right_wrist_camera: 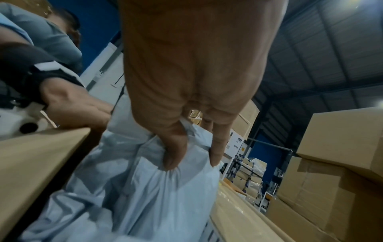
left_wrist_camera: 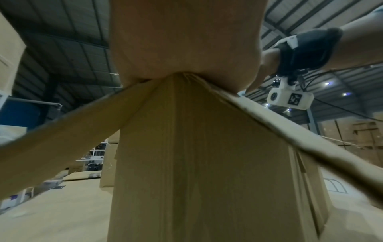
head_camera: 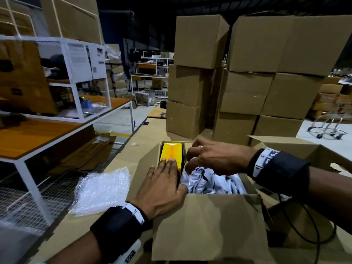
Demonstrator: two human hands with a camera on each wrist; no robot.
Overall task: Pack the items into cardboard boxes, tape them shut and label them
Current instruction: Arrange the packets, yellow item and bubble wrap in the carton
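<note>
I have the right hand [head_camera: 213, 159] pinching a crumpled grey plastic mailer bag [right_wrist_camera: 170, 188] by its top fold, thumb and fingers [right_wrist_camera: 176, 152] curled into the film, over the right side of the open cardboard box [head_camera: 209, 225]. The left hand [head_camera: 163, 180] lies flat with straight fingers on the yellow carton [head_camera: 171, 151], which stands in the box just left of that grip, pressing it toward the left wall.

My worries from here: the film is slick and gathered thinly, so it could slide out of the pinch. The bag bulges just below the grip, near the rim, so the flaps may not close flat unless it is pushed down. If the left hand lifts, the carton may tip toward the bag. The bubble wrap [head_camera: 101, 191] lies outside on the bench, left of both hands, unused.
</note>
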